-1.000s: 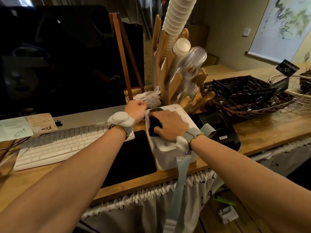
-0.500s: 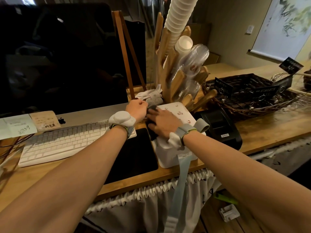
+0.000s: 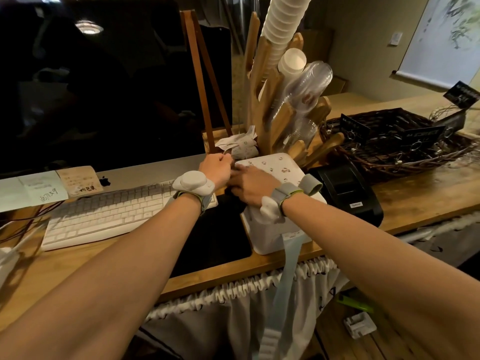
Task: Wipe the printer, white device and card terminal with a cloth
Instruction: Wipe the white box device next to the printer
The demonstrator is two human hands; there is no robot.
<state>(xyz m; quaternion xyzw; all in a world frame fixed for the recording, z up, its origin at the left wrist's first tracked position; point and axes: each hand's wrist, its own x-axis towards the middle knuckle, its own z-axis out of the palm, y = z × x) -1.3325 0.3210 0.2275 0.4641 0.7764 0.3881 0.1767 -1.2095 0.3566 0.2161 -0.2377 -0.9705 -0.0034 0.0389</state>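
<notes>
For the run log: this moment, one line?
wiping white device; right hand: pressing cloth on left edge; left hand: fisted alongside

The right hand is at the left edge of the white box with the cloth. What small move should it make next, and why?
Probably slide the right hand, pressing the dark cloth, rightward across the top of the white patterned box. The cloth sits at its left edge, with most of the top bare to the right; the black printer beyond is untouched.

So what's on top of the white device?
The right hand rests on a dark cloth, mostly hidden beneath it, on the white device. Small pictures dot the bare lid; anything under the palm is covered.
</notes>
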